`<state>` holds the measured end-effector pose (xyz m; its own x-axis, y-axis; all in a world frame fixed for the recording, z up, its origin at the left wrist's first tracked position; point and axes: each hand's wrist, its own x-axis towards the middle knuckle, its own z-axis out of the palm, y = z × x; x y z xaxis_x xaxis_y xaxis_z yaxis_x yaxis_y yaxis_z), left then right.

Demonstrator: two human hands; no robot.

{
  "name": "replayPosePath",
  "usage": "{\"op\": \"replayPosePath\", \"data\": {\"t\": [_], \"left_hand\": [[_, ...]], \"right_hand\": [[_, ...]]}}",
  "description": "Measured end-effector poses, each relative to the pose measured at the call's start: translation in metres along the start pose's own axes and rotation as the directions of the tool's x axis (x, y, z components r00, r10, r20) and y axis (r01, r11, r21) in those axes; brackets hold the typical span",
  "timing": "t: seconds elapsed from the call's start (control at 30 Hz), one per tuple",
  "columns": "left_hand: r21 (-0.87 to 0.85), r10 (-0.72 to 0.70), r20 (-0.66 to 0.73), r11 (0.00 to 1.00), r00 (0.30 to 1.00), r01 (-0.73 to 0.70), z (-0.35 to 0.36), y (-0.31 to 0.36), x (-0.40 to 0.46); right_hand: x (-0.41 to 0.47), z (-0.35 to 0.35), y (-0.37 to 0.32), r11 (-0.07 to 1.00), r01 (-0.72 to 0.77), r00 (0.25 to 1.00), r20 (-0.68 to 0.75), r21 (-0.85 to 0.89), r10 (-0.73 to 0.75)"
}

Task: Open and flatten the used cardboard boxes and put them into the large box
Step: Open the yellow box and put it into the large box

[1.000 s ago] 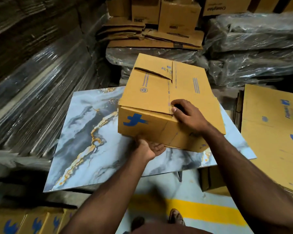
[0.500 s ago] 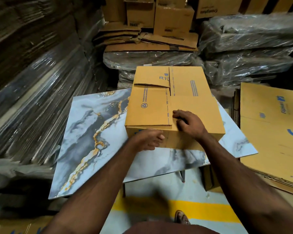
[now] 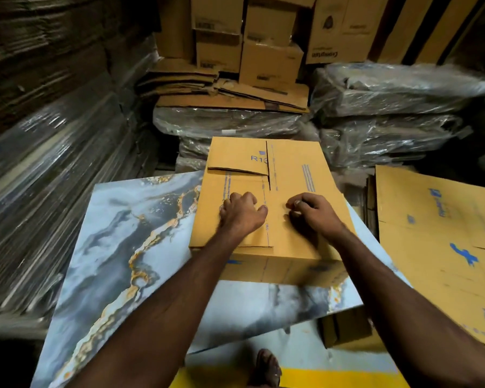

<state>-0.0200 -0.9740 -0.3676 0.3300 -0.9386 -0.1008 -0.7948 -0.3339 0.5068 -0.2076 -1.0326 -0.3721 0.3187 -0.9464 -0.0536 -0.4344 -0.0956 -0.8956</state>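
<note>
A closed yellow cardboard box [image 3: 291, 169] with blue print sits on the marble-patterned tabletop [image 3: 118, 247], its top flaps interlocked. Both my hands lie on the box top near the front edge. My left hand [image 3: 242, 212] has its fingers curled on the left flap, with the thumb at the centre seam. Just right of the seam, my right hand [image 3: 311, 212] curls its fingertips into the right flap. The box's front wall [image 3: 263, 268] is partly hidden by my forearms.
A large flattened yellow cardboard sheet [image 3: 445, 233] lies to the right. A small box [image 3: 345, 329] stands under the table's right corner. Plastic-wrapped bundles [image 3: 389, 107] and stacked cartons [image 3: 269, 60] fill the back, and wrapped stacks [image 3: 48, 163] line the left. My foot [image 3: 266, 368] is below.
The box was tipped up and has been set flat on the table. My left hand came from under the front edge up onto the top flap beside my right hand.
</note>
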Motion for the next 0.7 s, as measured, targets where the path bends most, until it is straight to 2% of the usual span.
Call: {"op": "replayPosePath", "data": {"t": [0.07, 0.17, 0.27, 0.37, 0.43, 0.5, 0.53, 0.6, 0.7], "left_hand": [[0.053, -0.009, -0.012, 0.999, 1.000, 0.009, 0.010, 0.008, 0.004], [0.112, -0.031, 0.071, 0.993, 0.997, 0.022, 0.028, 0.015, 0.014], [0.233, -0.063, 0.106, 0.972, 0.992, 0.037, 0.041, 0.020, 0.022], [0.291, -0.103, 0.106, 0.954, 0.989, 0.068, 0.041, 0.025, 0.030], [0.292, -0.123, 0.103, 0.952, 0.987, 0.088, 0.038, 0.024, 0.038], [0.296, -0.139, 0.132, 0.950, 0.981, 0.095, 0.033, 0.023, 0.047], [0.300, -0.148, 0.159, 0.949, 0.976, 0.095, 0.031, 0.024, 0.051], [0.301, -0.163, 0.195, 0.949, 0.967, 0.099, 0.024, 0.030, 0.057], [0.310, -0.162, 0.212, 0.946, 0.964, 0.091, 0.008, 0.042, 0.061]], "right_hand": [[0.014, 0.003, -0.005, 0.997, -0.007, 0.998, -0.067, 0.079, 0.012], [0.047, 0.008, -0.010, 0.977, -0.003, 0.978, -0.204, 0.213, 0.048], [0.084, 0.011, -0.026, 0.889, -0.099, 0.955, -0.207, 0.447, 0.210], [0.115, 0.014, -0.033, 0.873, -0.158, 0.922, -0.246, 0.462, 0.298], [0.120, 0.023, -0.021, 0.922, -0.173, 0.904, -0.316, 0.346, 0.288], [0.118, 0.034, 0.002, 0.991, -0.104, 0.910, -0.396, 0.079, 0.127], [0.117, 0.039, 0.011, 0.998, -0.039, 0.920, -0.391, -0.055, 0.014], [0.119, 0.045, 0.018, 0.971, 0.112, 0.935, -0.309, -0.213, -0.176], [0.123, 0.048, 0.020, 0.933, 0.166, 0.935, -0.251, -0.320, -0.252]]}}
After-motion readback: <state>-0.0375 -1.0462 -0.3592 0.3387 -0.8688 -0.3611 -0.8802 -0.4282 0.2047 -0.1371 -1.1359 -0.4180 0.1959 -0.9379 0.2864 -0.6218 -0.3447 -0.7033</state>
